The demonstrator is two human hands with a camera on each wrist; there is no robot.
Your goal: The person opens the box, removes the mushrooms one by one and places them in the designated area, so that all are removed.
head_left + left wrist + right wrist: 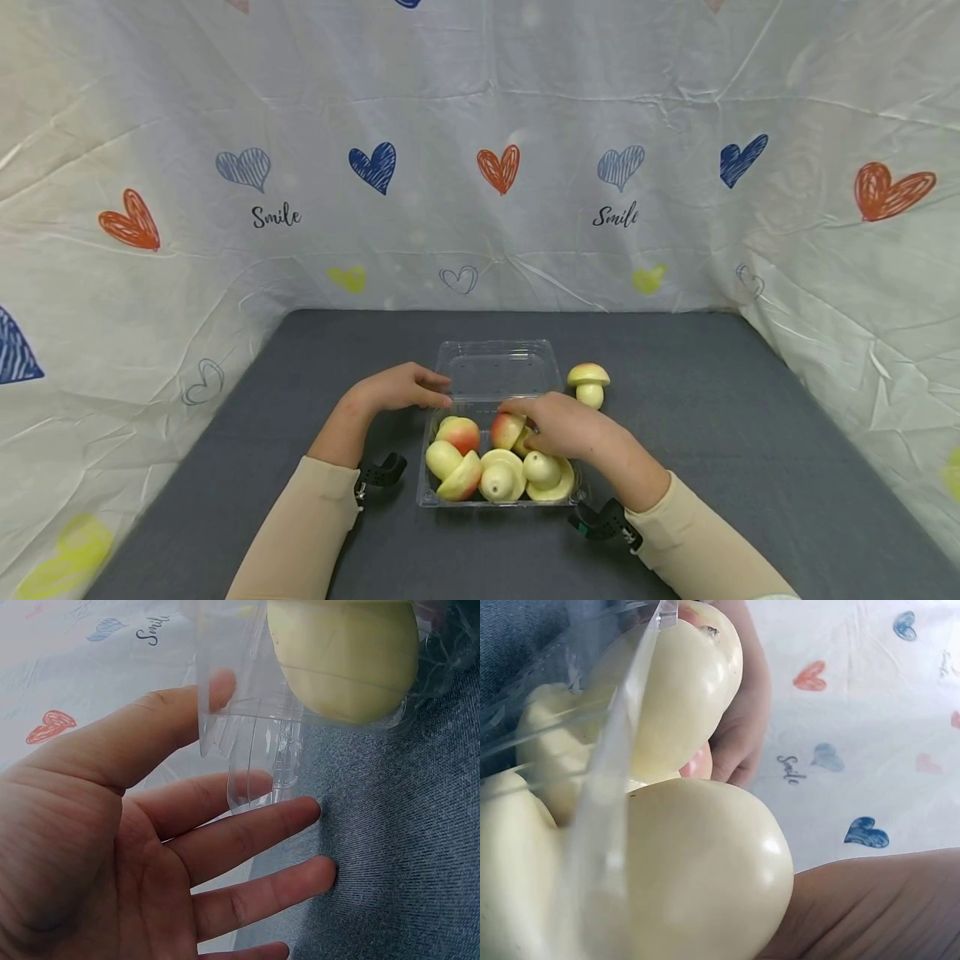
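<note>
A clear plastic clamshell box (426, 498) holds several toy mushrooms, pale yellow with red-blushed caps; one of them, a front mushroom (498, 482), points its stem toward me. Over the box's back right part, my right hand (566, 427) grips a mushroom (506, 430) with a red and yellow cap. My left hand (397, 388) is at the back left corner, near the hinge. In the left wrist view its thumb overlaps the clear plastic edge, and the other fingers (255, 836) reach out loosely. The right wrist view shows pale mushrooms (705, 862) close up, hiding the right fingertips.
The box's transparent lid (495, 368) lies folded back behind it. One more toy mushroom (589, 382) stands upright on the dark grey tabletop (712, 450), behind the right hand. A white cloth (480, 100) with printed hearts hangs around the back and sides.
</note>
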